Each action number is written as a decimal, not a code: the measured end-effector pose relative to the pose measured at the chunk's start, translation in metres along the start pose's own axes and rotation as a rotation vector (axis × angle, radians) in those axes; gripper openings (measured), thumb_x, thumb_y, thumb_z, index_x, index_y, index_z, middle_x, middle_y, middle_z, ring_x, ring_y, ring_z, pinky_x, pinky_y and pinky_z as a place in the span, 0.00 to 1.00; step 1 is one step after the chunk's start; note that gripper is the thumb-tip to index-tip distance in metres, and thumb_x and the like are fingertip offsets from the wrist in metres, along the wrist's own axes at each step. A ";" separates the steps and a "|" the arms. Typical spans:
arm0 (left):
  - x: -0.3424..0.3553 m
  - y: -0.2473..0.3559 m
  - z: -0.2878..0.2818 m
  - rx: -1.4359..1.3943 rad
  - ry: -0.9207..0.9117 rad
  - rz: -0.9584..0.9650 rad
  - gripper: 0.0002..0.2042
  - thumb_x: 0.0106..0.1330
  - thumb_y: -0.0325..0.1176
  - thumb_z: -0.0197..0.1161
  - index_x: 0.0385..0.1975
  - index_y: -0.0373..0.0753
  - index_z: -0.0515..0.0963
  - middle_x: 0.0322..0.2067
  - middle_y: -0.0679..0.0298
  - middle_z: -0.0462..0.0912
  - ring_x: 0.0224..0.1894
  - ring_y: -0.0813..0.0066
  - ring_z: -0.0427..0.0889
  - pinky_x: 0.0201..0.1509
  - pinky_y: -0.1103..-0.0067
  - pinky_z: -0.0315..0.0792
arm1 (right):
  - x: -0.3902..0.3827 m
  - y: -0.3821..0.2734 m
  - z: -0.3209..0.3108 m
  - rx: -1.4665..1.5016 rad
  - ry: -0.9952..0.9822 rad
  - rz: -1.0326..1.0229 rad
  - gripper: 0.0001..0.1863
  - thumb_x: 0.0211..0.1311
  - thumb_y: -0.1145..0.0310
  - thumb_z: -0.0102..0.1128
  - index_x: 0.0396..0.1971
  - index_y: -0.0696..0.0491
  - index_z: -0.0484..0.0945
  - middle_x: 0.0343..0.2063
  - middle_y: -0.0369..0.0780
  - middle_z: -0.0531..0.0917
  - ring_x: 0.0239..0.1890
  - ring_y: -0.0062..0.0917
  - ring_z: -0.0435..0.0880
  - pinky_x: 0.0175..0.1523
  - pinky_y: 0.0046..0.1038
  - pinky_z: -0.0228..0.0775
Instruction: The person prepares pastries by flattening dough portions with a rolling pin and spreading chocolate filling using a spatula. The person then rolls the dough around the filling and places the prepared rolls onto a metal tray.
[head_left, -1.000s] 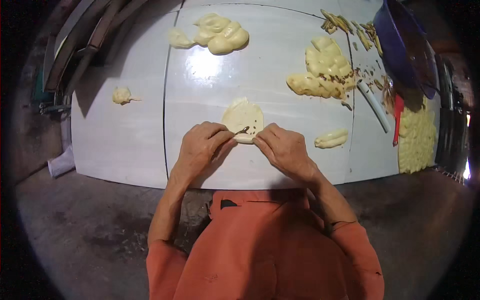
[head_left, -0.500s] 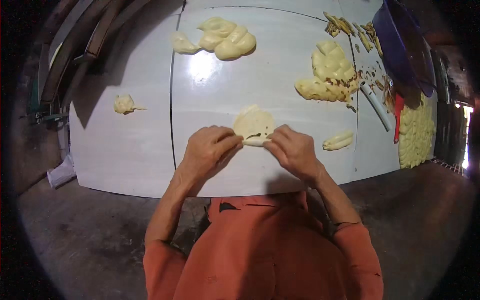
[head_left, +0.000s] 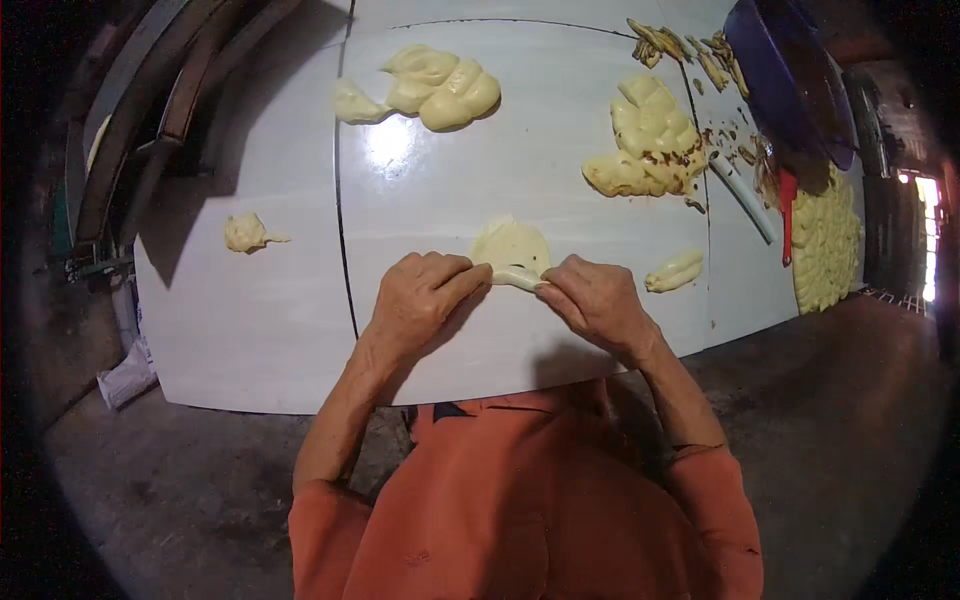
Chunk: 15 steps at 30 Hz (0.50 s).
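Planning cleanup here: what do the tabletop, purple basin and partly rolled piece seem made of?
Tabletop: glossy, perhaps tile or laminate, given glare and seams. Purple basin: probably smooth plastic, by its solid colour. Partly rolled piece: likely matte dough, pale and curled.

Dough sheet (head_left: pixel 510 243) on the near tabletop (head_left: pixel 250 330), its near edge between the hands (head_left: pixel 415 300), rolled dough (head_left: pixel 675 271) right, dough mound (head_left: pixel 440 90) beyond, basin (head_left: pixel 780 85) far right

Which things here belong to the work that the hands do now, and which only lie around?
Likely part of the work:
dough sheet, near edge rolled, held by left hand and right hand
dough roll beside the right hand
dough pile farther back

Apparently just lying about, untouched:
white tube
red tool
purple basin
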<state>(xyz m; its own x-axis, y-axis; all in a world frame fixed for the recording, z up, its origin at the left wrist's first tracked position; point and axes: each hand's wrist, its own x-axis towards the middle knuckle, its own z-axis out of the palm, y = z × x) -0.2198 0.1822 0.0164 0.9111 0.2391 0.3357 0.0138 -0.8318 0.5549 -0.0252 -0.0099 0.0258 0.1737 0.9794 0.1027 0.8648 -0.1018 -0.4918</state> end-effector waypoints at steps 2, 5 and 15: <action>0.000 -0.001 -0.003 -0.054 -0.012 -0.013 0.15 0.56 0.34 0.77 0.43 0.46 0.84 0.34 0.65 0.87 0.31 0.67 0.84 0.35 0.70 0.76 | -0.001 -0.002 -0.002 0.074 0.009 0.118 0.12 0.65 0.57 0.69 0.36 0.50 0.82 0.32 0.36 0.80 0.27 0.30 0.83 0.30 0.32 0.75; 0.005 0.008 -0.010 0.025 -0.112 -0.061 0.16 0.56 0.36 0.78 0.44 0.48 0.84 0.36 0.66 0.86 0.34 0.67 0.84 0.37 0.70 0.76 | 0.008 -0.015 -0.006 -0.010 0.064 0.234 0.13 0.61 0.60 0.73 0.36 0.54 0.83 0.35 0.39 0.82 0.27 0.31 0.84 0.32 0.32 0.76; 0.000 0.005 0.000 0.039 -0.047 -0.096 0.13 0.59 0.31 0.75 0.44 0.46 0.84 0.39 0.64 0.85 0.36 0.67 0.84 0.38 0.70 0.74 | 0.009 0.007 0.005 0.012 0.032 -0.019 0.23 0.59 0.56 0.72 0.52 0.50 0.83 0.42 0.37 0.82 0.38 0.28 0.83 0.37 0.32 0.77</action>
<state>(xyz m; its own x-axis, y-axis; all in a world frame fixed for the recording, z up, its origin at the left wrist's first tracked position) -0.2196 0.1786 0.0193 0.9233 0.2952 0.2458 0.1167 -0.8252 0.5527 -0.0197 -0.0012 0.0189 0.1721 0.9752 0.1395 0.8622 -0.0807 -0.5000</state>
